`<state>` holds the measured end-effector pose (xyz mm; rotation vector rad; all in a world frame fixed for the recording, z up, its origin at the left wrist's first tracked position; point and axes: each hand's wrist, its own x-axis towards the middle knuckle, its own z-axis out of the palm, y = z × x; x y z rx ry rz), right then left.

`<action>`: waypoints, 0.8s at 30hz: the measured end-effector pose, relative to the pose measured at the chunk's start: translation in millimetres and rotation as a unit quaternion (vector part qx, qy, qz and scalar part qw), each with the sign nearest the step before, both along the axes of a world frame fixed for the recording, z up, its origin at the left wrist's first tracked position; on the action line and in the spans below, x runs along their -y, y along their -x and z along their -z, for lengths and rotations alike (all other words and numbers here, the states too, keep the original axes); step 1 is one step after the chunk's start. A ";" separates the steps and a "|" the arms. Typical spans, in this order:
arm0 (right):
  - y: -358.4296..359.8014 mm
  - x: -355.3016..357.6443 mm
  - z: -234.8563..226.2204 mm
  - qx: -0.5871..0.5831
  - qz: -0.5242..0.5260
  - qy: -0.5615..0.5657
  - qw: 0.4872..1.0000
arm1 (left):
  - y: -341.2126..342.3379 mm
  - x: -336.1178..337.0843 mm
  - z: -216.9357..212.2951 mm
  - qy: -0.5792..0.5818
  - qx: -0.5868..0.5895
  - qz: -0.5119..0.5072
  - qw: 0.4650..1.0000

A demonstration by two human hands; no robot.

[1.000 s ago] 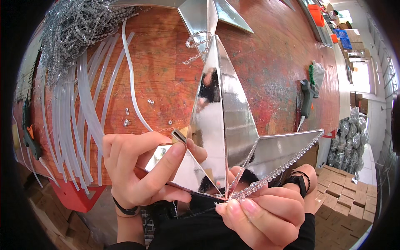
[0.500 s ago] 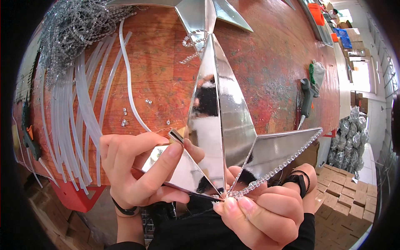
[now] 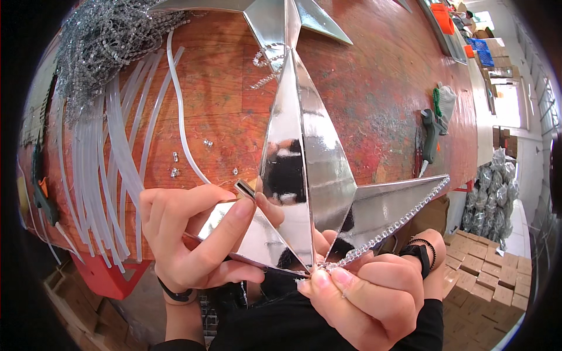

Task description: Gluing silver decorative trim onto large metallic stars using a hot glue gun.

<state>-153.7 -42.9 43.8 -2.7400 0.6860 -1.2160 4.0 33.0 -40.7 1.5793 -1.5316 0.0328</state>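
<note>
A mirror-silver, folded star (image 3: pixel 287 123) stretches from my hands up over the table. My left hand (image 3: pixel 199 240) is closed at the star's lower left point, thumb and forefinger pinching a small dark metallic strip (image 3: pixel 244 189); its other fingers lie along that point's edge. My right hand (image 3: pixel 369 298) is closed in a pinch at the star's inner corner, on the end of a clear bead chain (image 3: pixel 398 224). From there the chain runs along the lower edge of the right point to its tip. Fingers behind the star are partly hidden.
Tangled silver bead strands (image 3: pixel 111 44) and translucent glue sticks (image 3: pixel 96 175) lie on the red-brown table (image 3: pixel 234 117) at left. One glue gun (image 3: pixel 430 137) rests at right, another (image 3: pixel 44 199) at the left edge. Cardboard boxes (image 3: pixel 486 275) are stacked at lower right.
The star has shifted slightly left, its right point moving a little with it. My right hand has edged left, still pinching the chain end; my left hand has barely moved.
</note>
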 end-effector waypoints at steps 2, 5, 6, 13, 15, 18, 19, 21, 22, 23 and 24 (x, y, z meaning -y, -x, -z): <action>4.1 4.9 -2.5 -0.035 -0.050 0.018 0.998 | -0.6 -1.3 -1.4 -0.004 -0.001 -0.002 1.000; 8.2 11.8 9.7 0.001 -0.099 0.050 0.994 | -0.8 -1.6 -1.6 -0.014 0.003 -0.002 1.000; 9.5 15.5 11.3 0.002 -0.099 0.051 0.994 | -0.6 -1.2 -1.3 -0.012 0.003 -0.001 1.000; 15.0 -10.3 -15.4 -0.107 -0.045 -0.006 0.993 | -1.4 -2.0 -8.0 -0.029 0.007 0.001 1.000; 14.3 -15.7 -19.0 -0.138 0.030 -0.043 0.989 | -1.6 -1.5 -8.7 -0.027 0.007 0.004 1.000; 23.1 -1.2 -18.4 -0.094 -0.013 0.022 0.995 | -4.4 1.2 -9.7 -0.029 0.007 0.012 0.999; 27.4 3.4 -13.0 -0.068 -0.039 0.047 0.996 | -4.2 -2.0 -8.0 -0.035 0.006 0.011 0.999; 36.1 14.6 0.2 -0.013 -0.093 0.094 0.991 | -4.3 -10.0 -5.0 -0.050 0.010 -0.001 0.999; 41.6 20.8 -1.3 0.006 -0.109 0.129 0.986 | -4.5 -8.6 -5.9 -0.047 0.008 0.004 0.999; 49.8 31.6 -6.3 -0.032 -0.100 0.175 0.979 | -4.2 -4.1 -7.6 -0.041 0.004 0.014 0.999; 53.1 35.9 -15.9 -0.038 -0.096 0.183 0.978 | -3.8 -0.6 -8.6 -0.032 -0.001 0.018 0.999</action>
